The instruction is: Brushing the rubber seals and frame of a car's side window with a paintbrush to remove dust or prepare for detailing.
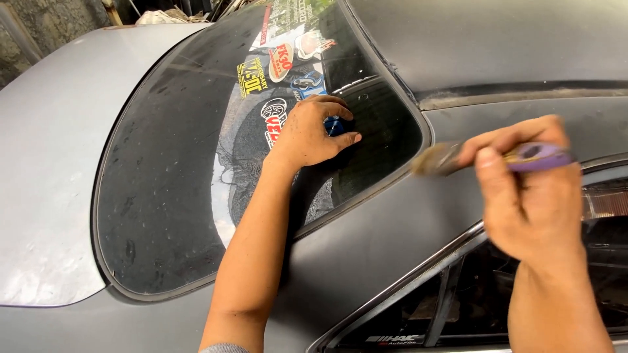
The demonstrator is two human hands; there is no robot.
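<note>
My left hand [313, 134] rests on the rear window glass [170, 163] of a dark matt car, its fingers closed around a small blue object [334, 125] that is mostly hidden. My right hand [526, 193] holds a paintbrush with a purple handle [538, 157] above the rear pillar [392, 222]. The brush's pale bristles [435, 160] point left and are blurred, close to the window's edge.
Several coloured stickers [281, 65] cover the upper part of the rear window. The grey boot lid [46, 163] lies to the left, the dark roof [490, 39] at top right. A side window [458, 301] sits below my right hand. A stone wall [46, 19] stands behind.
</note>
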